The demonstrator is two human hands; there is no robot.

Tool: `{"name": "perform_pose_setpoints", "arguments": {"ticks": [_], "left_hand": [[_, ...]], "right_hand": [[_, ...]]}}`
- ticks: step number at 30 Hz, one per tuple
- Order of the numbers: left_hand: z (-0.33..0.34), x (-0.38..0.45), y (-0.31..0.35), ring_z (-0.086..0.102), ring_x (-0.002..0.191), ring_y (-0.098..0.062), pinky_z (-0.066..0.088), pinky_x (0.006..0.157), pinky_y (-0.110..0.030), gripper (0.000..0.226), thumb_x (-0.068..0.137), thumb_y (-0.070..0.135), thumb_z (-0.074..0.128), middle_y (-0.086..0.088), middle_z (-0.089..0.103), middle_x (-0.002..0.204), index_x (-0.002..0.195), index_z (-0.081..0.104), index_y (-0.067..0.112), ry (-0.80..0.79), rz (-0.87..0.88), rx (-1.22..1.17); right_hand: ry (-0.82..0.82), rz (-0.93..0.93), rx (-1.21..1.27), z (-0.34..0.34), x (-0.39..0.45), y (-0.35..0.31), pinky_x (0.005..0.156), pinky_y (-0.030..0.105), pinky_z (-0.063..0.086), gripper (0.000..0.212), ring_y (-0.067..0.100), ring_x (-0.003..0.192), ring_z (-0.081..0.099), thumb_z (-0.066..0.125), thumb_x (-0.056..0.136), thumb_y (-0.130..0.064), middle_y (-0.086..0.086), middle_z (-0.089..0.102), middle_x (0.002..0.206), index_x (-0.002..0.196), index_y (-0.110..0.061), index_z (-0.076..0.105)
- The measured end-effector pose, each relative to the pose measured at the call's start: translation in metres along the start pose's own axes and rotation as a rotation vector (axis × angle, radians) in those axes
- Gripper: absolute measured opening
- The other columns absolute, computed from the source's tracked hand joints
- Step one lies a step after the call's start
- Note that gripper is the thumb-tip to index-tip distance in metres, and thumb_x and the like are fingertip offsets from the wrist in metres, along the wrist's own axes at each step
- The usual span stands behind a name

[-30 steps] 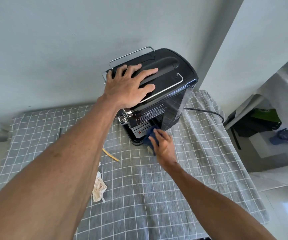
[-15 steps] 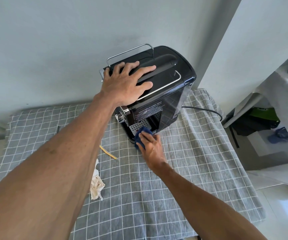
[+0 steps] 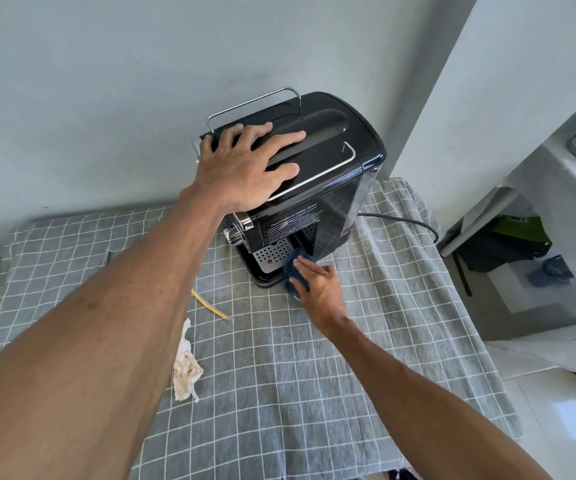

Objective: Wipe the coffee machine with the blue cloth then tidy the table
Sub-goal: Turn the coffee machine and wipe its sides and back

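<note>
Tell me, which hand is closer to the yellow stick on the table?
The right hand. It wipes beside the machine's base, right of the yellow stick. The left hand rests up on top.

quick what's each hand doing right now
Left hand: open, flat on the coffee machine.
Right hand: holding the blue cloth.

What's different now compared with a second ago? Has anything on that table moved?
Only the right hand moved: rubbing the blue cloth along the coffee machine's base, it slid left over the drip tray, then back to the front corner. The left hand stayed flat on the machine's top. The crumpled tissue and yellow strip lie where they were on the checked tablecloth.
</note>
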State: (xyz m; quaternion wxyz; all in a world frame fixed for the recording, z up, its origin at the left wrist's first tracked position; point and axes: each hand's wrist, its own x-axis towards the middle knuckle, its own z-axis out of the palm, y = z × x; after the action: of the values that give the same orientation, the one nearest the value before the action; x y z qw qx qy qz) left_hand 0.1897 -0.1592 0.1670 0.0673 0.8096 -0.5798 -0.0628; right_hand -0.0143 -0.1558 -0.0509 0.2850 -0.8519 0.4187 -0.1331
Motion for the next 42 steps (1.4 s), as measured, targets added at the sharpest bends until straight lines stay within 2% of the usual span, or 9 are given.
{"name": "perform_pose_setpoints", "arguments": {"ticks": [2, 5, 12, 22, 27, 34, 38, 40, 42], "left_hand": [[0.000, -0.001, 0.000, 0.015, 0.153, -0.025, 0.008, 0.119, -0.064, 0.052, 0.088, 0.080, 0.021, 0.013, 0.019, 0.166, 0.138, 0.010, 0.078, 0.000, 0.004, 0.001], [-0.001, -0.001, 0.001, 0.014, 0.153, -0.026, 0.008, 0.119, -0.064, 0.052, 0.089, 0.079, 0.021, 0.013, 0.018, 0.167, 0.139, 0.010, 0.077, -0.004, 0.008, 0.001], [-0.005, -0.003, 0.003, 0.010, 0.153, -0.023, 0.005, 0.120, -0.063, 0.052, 0.090, 0.078, 0.023, 0.014, 0.015, 0.167, 0.141, 0.011, 0.075, -0.026, -0.003, 0.002], [-0.005, -0.002, 0.002, 0.007, 0.154, -0.025, 0.004, 0.119, -0.063, 0.051, 0.091, 0.079, 0.021, 0.014, 0.013, 0.168, 0.140, 0.010, 0.076, -0.046, -0.003, 0.005], [-0.006, -0.003, 0.003, 0.007, 0.154, -0.026, 0.004, 0.119, -0.064, 0.051, 0.090, 0.079, 0.020, 0.013, 0.012, 0.169, 0.140, 0.008, 0.077, -0.055, -0.008, 0.012], [-0.007, -0.001, 0.003, 0.009, 0.154, -0.027, 0.004, 0.120, -0.063, 0.051, 0.090, 0.079, 0.021, 0.014, 0.013, 0.168, 0.139, 0.009, 0.078, -0.065, -0.010, 0.010], [-0.007, -0.001, 0.003, 0.008, 0.154, -0.026, 0.005, 0.119, -0.064, 0.051, 0.090, 0.079, 0.022, 0.015, 0.012, 0.168, 0.139, 0.008, 0.078, -0.079, -0.020, 0.004], [-0.007, -0.002, 0.003, 0.008, 0.154, -0.026, 0.005, 0.119, -0.064, 0.051, 0.090, 0.080, 0.022, 0.014, 0.012, 0.169, 0.139, 0.008, 0.078, -0.076, -0.020, 0.014], [-0.008, -0.002, 0.002, 0.007, 0.154, -0.026, 0.004, 0.119, -0.064, 0.051, 0.090, 0.080, 0.021, 0.014, 0.011, 0.169, 0.139, 0.008, 0.078, -0.081, -0.014, 0.012]], "right_hand": [[0.118, 0.133, 0.260, -0.011, 0.000, -0.009, 0.105, 0.023, 0.049, 0.034, 0.006, 0.112, 0.069, 0.066, 0.101, -0.021, 0.007, 0.072, 0.128, 0.132, -0.007, 0.067], [0.306, 0.238, 0.572, -0.034, -0.008, -0.037, 0.069, 0.040, 0.065, 0.028, 0.008, 0.070, 0.074, 0.066, 0.100, -0.031, 0.002, 0.078, 0.095, 0.126, -0.022, 0.071], [0.983, -0.007, 0.609, -0.073, -0.020, -0.100, 0.094, 0.029, 0.059, 0.035, 0.014, 0.114, 0.070, 0.069, 0.099, -0.025, 0.008, 0.071, 0.126, 0.125, -0.002, 0.071], [0.674, -0.490, 0.288, -0.039, -0.014, -0.089, 0.093, 0.045, 0.054, 0.036, 0.029, 0.122, 0.053, 0.078, 0.093, -0.015, 0.005, 0.049, 0.135, 0.128, -0.011, 0.073], [0.812, -0.209, 0.375, -0.051, -0.006, -0.080, 0.092, 0.042, 0.057, 0.045, 0.031, 0.116, 0.060, 0.083, 0.084, -0.005, 0.005, 0.053, 0.130, 0.126, -0.018, 0.073], [0.662, -0.566, 0.204, -0.035, -0.017, -0.104, 0.095, 0.039, 0.051, 0.037, 0.030, 0.111, 0.053, 0.079, 0.090, -0.017, 0.007, 0.047, 0.124, 0.126, -0.016, 0.073], [0.643, -0.342, 0.247, -0.037, -0.018, -0.080, 0.094, 0.024, 0.052, 0.038, 0.023, 0.110, 0.056, 0.082, 0.085, -0.012, 0.009, 0.054, 0.122, 0.122, -0.017, 0.076], [0.785, 0.059, 0.582, -0.054, -0.006, -0.070, 0.092, 0.020, 0.056, 0.036, 0.017, 0.109, 0.062, 0.079, 0.086, -0.005, 0.012, 0.058, 0.125, 0.121, -0.010, 0.074], [0.926, 0.452, 0.899, -0.082, 0.014, -0.062, 0.091, 0.034, 0.062, 0.030, 0.022, 0.109, 0.068, 0.075, 0.091, -0.004, 0.017, 0.060, 0.127, 0.121, -0.004, 0.071]]}}
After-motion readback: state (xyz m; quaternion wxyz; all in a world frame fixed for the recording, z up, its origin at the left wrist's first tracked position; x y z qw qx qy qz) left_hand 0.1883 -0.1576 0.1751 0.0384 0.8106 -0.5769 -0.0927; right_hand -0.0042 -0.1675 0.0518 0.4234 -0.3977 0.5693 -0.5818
